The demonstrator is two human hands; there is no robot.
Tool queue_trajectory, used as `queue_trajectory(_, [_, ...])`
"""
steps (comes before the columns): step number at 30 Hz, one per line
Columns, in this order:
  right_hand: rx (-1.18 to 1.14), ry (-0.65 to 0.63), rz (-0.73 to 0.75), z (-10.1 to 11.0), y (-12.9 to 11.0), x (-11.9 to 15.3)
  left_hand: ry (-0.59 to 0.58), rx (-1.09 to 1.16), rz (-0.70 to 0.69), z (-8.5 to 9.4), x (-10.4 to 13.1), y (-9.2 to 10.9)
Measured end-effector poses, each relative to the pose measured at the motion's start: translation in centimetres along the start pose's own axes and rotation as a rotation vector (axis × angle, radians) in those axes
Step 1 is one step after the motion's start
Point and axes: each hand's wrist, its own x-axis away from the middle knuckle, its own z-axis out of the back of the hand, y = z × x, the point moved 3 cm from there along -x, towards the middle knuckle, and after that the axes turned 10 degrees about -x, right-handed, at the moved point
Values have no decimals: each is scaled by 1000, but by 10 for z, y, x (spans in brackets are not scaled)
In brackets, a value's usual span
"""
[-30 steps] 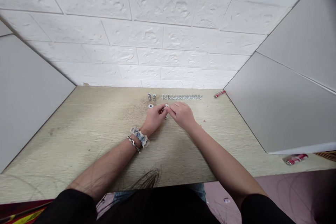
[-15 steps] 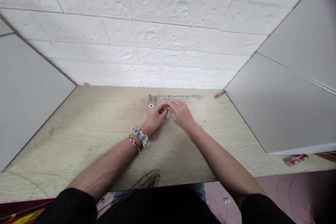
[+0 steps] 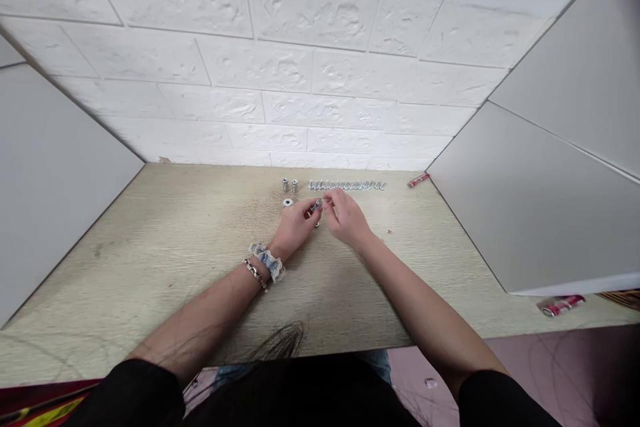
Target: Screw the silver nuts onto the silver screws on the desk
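My left hand (image 3: 296, 223) is closed on a small metal bolt (image 3: 317, 205), whose round end pokes out between thumb and fingers. Right beside it, my right hand (image 3: 346, 217) has its fingers curled close to that end; whether they touch it or hold something is too small to tell. Beyond my left hand lies a washer (image 3: 287, 203). Two metal pieces (image 3: 290, 185) stand upright near the wall. To their right runs a row of several screws (image 3: 347, 185). A small metal part (image 3: 317, 225) is partly hidden under my left fingertips.
A red cylinder (image 3: 419, 180) lies at the table's back right, and another red cylinder (image 3: 563, 305) near the right front edge. White brick-patterned wall (image 3: 310, 107) closes the back; grey panels (image 3: 540, 193) stand at both sides.
My right fingers have drawn back slightly to the right from my left hand, so more of the bolt's end shows. My left hand has hardly moved.
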Motion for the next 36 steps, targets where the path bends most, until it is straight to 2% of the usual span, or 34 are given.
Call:
queue_trajectory(4, [-71,-89,128,-6,-3,0,33,-22,11,-1,0,-5])
queue_trajectory(8, [-128,-52,39,-7,0,-2,25,-26,-1,-2,-1,-5])
queue_trajectory(11, [-82,-37,-22,-5,3,-2,-3,-16,-30,-2,0,-3])
queue_trajectory(15, [61,-55,-40,-5,5,-1,-27,-24,-34,-3,0,-2])
queue_trajectory(18, [56,-50,-34,-3,4,1,-21,-17,8,-3,-1,-4])
queue_trajectory(23, [-243,67,-137,2,4,-1,-23,-20,-2,-2,-2,-3])
queue_trajectory(27, [-457,3,-211,-1,8,-6,-21,-49,-6,-1,-3,-4])
queue_trajectory(32, [-371,-96,-201,-3,10,-8,-42,-54,8,-2,-2,-5])
queue_trajectory(36, [-133,-124,-146,-1,9,-5,-67,-86,-16,-2,-1,0])
